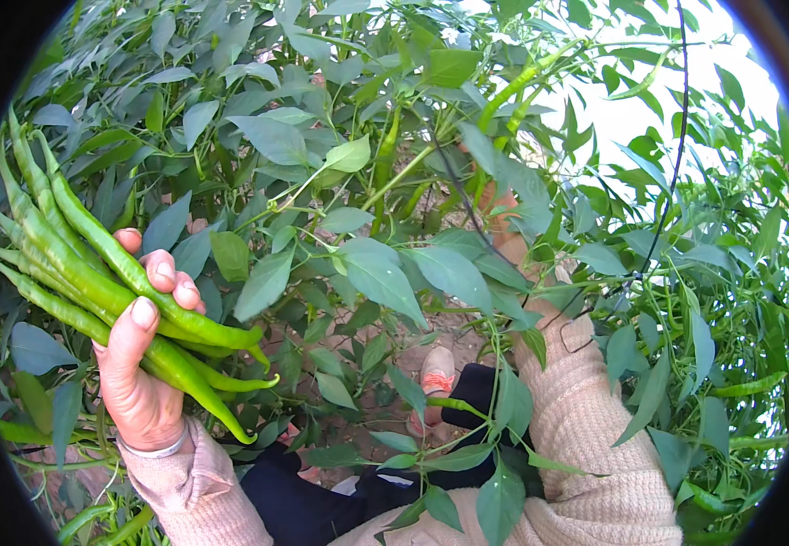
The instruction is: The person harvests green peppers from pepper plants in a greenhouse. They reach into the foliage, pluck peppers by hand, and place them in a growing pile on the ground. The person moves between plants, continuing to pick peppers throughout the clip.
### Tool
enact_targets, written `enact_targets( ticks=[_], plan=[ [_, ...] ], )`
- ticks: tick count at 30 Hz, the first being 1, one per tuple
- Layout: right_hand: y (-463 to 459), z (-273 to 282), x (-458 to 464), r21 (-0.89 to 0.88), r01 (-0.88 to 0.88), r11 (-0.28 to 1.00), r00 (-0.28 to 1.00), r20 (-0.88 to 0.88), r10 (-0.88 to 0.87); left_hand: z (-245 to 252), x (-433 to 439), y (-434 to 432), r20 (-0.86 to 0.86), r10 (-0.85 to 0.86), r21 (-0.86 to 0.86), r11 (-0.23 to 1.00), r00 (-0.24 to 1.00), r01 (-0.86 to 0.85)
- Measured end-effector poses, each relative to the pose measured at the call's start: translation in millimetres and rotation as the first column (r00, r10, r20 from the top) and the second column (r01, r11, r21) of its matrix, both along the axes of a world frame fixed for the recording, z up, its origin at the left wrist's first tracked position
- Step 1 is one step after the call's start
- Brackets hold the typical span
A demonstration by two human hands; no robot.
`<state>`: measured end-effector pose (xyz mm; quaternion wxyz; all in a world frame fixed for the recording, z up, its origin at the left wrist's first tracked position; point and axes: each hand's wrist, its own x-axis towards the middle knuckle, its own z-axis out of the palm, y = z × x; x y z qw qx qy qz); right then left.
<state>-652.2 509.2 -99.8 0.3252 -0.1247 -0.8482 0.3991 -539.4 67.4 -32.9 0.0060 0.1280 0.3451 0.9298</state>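
Observation:
My left hand [145,362], at the left, is closed around a bunch of several long green chili peppers [87,273], their stems toward the upper left and their curved tips toward the lower right. My right arm reaches up into the pepper plants [381,273]. Only parts of my right hand [497,205] show between the leaves, and its fingers are mostly hidden. Close to it, green peppers hang on the plant, among them a long pepper [384,164] and a lighter, bumpy pepper [517,85]. Whether my right hand touches or holds one cannot be told.
A dark cord [681,136] runs down through the foliage at the right, and a thin dark line [459,188] crosses the middle leaves. Leafy stems spread over my right forearm. Below are soil [367,416] and my shoe with orange laces [437,372]. More peppers [749,387] hang at the right.

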Motion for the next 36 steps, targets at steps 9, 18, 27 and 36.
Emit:
enact_targets(
  ticks=[9,18,27,36],
  plan=[
    [19,23,9,-0.016,0.051,0.999,0.999,0.009,-0.051,2,-6,3,-0.003,-0.025,-0.020,1.000,1.000,0.024],
    [30,26,23,-0.022,0.078,0.997,0.997,0.022,-0.077,6,-2,2,-0.011,0.008,-0.047,0.999,1.000,-0.008],
    [40,32,25,-0.026,0.093,0.995,0.995,0.029,-0.092,6,-4,0,-0.012,-0.009,-0.039,0.999,1.000,0.008],
    [50,55,13,-0.035,0.084,0.996,0.995,0.059,-0.082,9,-4,4,0.010,0.003,-0.054,0.999,1.000,-0.003]
  ],
)
